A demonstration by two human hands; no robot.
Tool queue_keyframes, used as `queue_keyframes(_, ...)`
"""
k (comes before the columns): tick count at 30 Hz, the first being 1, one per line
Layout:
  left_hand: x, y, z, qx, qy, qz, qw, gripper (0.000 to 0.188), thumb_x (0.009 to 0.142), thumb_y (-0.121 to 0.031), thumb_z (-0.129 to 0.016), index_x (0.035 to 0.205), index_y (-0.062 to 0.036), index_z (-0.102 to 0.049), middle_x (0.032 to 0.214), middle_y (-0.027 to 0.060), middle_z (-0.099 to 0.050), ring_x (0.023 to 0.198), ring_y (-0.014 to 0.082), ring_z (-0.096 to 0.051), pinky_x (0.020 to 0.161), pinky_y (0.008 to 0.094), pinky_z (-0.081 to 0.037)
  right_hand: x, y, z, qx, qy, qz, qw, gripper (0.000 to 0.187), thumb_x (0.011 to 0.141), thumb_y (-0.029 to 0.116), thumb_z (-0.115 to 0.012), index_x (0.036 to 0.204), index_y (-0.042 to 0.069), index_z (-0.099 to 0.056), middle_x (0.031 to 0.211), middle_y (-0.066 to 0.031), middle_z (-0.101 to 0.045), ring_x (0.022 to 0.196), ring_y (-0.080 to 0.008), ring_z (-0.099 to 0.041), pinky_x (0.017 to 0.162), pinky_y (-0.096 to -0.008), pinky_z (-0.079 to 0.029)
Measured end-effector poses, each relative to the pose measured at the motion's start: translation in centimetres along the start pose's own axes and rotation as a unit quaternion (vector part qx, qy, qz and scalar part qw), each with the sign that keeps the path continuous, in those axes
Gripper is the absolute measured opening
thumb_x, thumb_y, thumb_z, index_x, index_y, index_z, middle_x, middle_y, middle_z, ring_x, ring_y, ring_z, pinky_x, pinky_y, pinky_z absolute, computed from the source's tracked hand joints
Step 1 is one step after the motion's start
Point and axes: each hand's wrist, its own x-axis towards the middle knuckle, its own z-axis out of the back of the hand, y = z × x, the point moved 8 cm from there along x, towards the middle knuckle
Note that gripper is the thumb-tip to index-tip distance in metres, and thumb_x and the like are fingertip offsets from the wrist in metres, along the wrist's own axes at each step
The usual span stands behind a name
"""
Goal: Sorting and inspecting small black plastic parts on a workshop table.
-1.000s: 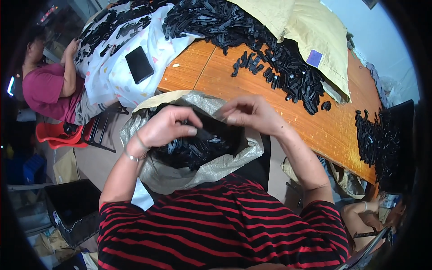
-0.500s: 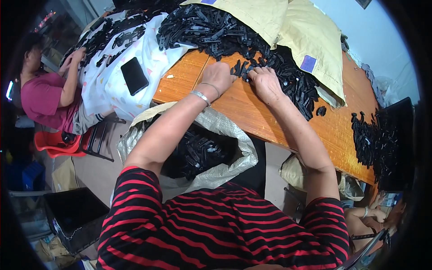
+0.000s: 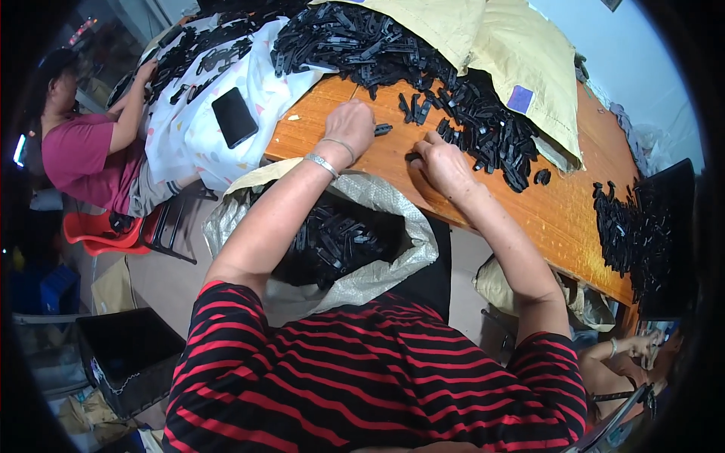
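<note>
My left hand (image 3: 350, 124) is closed over the wooden table (image 3: 389, 172) near its front edge, and a slim black plastic piece (image 3: 383, 129) sticks out from its fingers. To its right, my right hand (image 3: 445, 164) is pinched on another dark piece (image 3: 412, 156), of which only the end shows. Just beyond my hands lie a few loose black pieces (image 3: 414, 108). Behind them spreads a large heap of similar black plastic pieces (image 3: 351, 45). Below my left forearm, an open woven sack (image 3: 418, 230) holds more black pieces.
Large tan paper sacks (image 3: 529, 53) lie over the heap. A phone (image 3: 235, 118) rests on a patterned white sheet at left, where a co-worker (image 3: 83, 155) sits. More black pieces (image 3: 615, 226) are piled at the table's right. A black bin (image 3: 132, 362) stands on the floor.
My right hand has drawn back from the loose pieces toward the table's front edge with a piece. My left hand has moved slightly left, and the hands are farther apart.
</note>
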Motion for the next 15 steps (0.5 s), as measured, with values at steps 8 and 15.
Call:
queue_keyframes(8, -0.7, -1.6, -0.2, 0.016, 0.023, -0.089, 0.996, 0.021, 0.077, -0.018, -0.071, 0.091, -0.0025, -0.070, 0.094, 0.0160, -0.063, 0.093, 0.0344, -0.062, 0.080, 0.0408, -0.050, -0.3, -0.6, 0.6, -0.029, 0.027, -0.024, 0.999, 0.019, 0.081, 0.004, -0.064, 0.099, -0.002, -0.063, 0.090, -0.0193, -0.059, 0.079, -0.0363, -0.064, 0.071, -0.0419, -0.052)
queue_keyframes(15, -1.7, -0.9, -0.8, -0.486, 0.093, 0.044, 0.868, 0.013, 0.084, -0.003, -0.065, 0.097, 0.0003, -0.064, 0.095, 0.0080, -0.067, 0.083, 0.0129, -0.065, 0.072, 0.0243, -0.052, -0.6, -1.5, 2.4, 0.358, -0.127, -0.174, 0.909, 0.023, 0.089, 0.003, -0.059, 0.111, -0.004, -0.058, 0.085, -0.0092, -0.066, 0.075, -0.0158, -0.067, 0.069, -0.0292, -0.052)
